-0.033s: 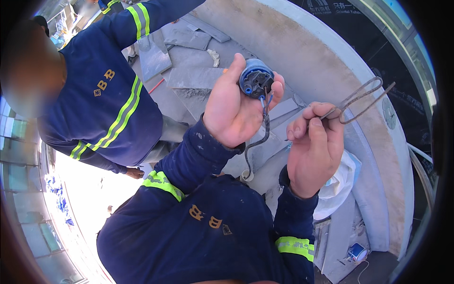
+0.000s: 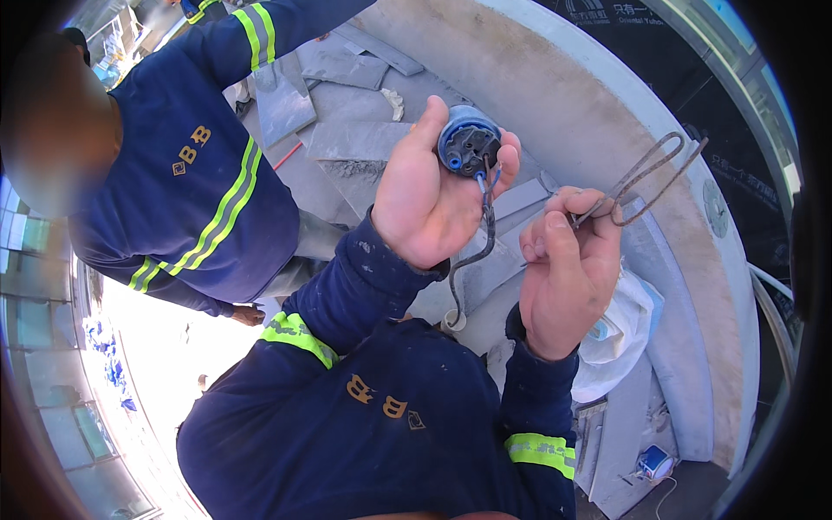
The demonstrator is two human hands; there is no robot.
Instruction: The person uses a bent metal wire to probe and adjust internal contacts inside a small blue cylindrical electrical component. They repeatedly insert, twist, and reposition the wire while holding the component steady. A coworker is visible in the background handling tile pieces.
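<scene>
From where I stand, the person's left hand point(image 2: 433, 195) is turned palm up, its grip cupped fairly wide around a round blue-and-black fitting point(image 2: 469, 147). The thumb lies along the fitting's left side and fingertips curl around the right, with the dark face showing between them. A dark cable point(image 2: 489, 227) drops from the fitting past the heel of the palm, down to a small white tube point(image 2: 453, 321) on the near side.

To the right and a little nearer, the right hand point(image 2: 574, 260) has a narrow grip: thumb and curled fingers pinch a bent brown wire point(image 2: 641, 177). The wire's loop and one loose end stick out toward the far right, well apart from the fitting. How it runs inside the fingers I can't tell.

Beyond the hands lie grey slabs point(image 2: 355, 143), and a pale curved wall point(image 2: 555, 78) sweeps round the far and right sides. A white bag point(image 2: 622, 347) sits beside the right forearm. On the left, a co-worker in dark blue point(image 2: 199, 195) stretches an arm to the far side.
</scene>
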